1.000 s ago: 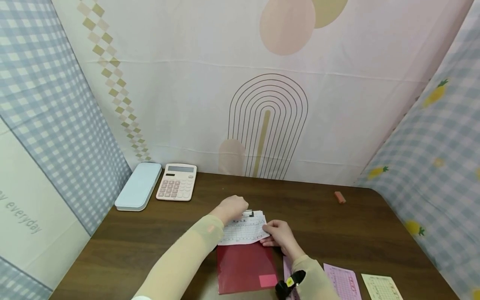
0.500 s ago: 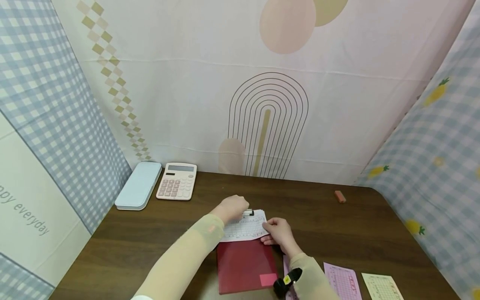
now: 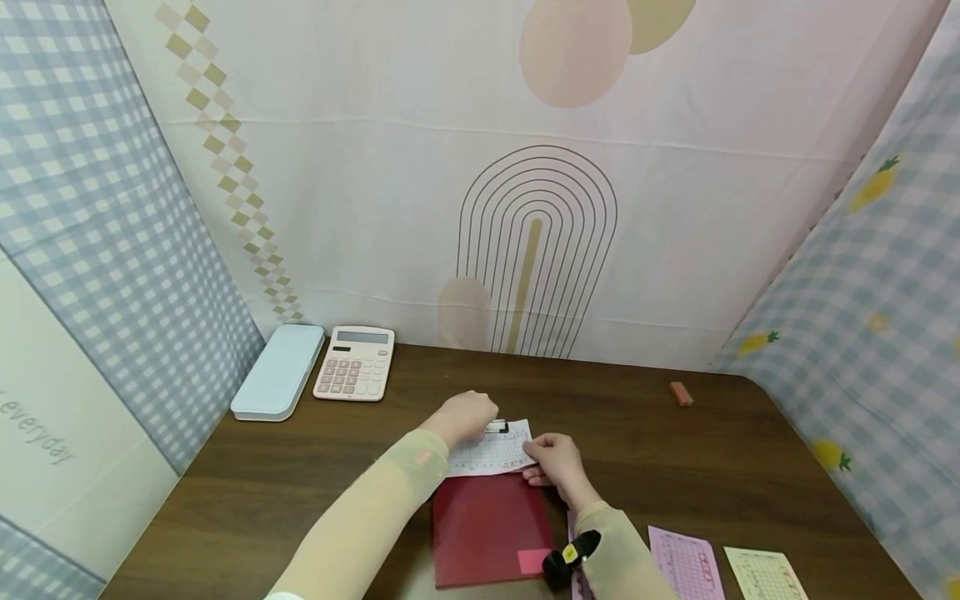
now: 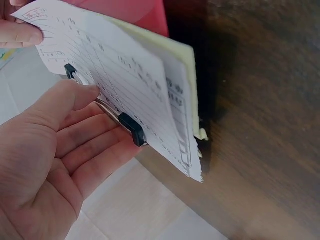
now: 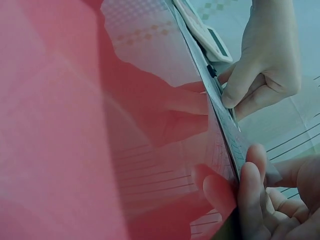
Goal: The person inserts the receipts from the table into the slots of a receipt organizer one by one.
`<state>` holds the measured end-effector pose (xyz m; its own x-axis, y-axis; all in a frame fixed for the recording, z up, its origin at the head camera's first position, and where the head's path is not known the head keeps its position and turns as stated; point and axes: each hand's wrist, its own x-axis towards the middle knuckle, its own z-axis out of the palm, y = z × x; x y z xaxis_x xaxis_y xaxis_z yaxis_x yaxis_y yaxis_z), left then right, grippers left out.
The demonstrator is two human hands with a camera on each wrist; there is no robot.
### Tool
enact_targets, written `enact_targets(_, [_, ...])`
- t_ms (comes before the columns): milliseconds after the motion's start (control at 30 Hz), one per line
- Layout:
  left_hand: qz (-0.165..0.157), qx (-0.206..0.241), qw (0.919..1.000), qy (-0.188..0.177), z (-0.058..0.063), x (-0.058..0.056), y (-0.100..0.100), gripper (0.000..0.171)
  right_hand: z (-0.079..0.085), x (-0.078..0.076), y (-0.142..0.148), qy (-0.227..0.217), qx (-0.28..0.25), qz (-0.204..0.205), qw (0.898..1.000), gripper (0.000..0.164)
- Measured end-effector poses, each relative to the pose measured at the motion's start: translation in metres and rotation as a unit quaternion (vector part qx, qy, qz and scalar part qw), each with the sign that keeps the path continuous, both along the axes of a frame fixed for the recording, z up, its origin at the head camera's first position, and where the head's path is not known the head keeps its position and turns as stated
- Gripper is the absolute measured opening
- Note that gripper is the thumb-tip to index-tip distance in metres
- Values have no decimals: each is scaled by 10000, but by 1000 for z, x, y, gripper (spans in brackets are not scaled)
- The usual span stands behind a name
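Left hand [image 3: 461, 417]: we pinch silver-and-black metal clip [image 4: 131, 129]. Right hand [image 3: 560, 467]: we pinch white printed paper [image 3: 491, 455]. Brown wooden surface [image 3: 247, 492], back-left corner: pale-blue oblong case [image 3: 277, 372].

The white paper [image 3: 491, 454] is ruled with a dark grid, and a pale yellow sheet [image 4: 194, 90] is layered under it; the clip [image 4: 131, 129] is tipped in black. The folder [image 3: 487, 529] is coloured dark red and marked with a pink tab [image 3: 532, 561]. The desk [image 3: 607, 408] is grained in dark brown. The lilac slip [image 3: 686, 561] and cream slip [image 3: 765, 573] are printed with grids. The calculator [image 3: 354, 364] is keyed in pink and white. The off-white backdrop [image 3: 375, 208] is patterned with dark arches, the side cloths [image 3: 82, 167] with blue-and-white checks.
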<state>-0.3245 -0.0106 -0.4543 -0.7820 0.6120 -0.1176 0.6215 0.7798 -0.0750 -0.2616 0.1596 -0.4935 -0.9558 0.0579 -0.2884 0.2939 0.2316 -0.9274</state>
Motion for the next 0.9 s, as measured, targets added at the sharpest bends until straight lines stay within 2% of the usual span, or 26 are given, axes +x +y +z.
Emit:
enact_targets(333, [85, -42, 9999, -79, 0, 1, 0, 7, 1, 0, -2, 47, 23, -74, 10000, 18])
enact_targets(600, [28, -106, 9999, 96, 0, 2, 1, 3, -1, 0, -2, 142, 97, -91, 9998, 20])
enact_targets(767, [168, -29, 9998, 110, -1, 2, -2, 3, 0, 0, 0, 151, 70, -125, 9998, 21])
enact_targets(900, [110, -38, 9996, 251, -2, 2, -4, 3, 1, 1, 3, 247, 123, -198, 9994, 19])
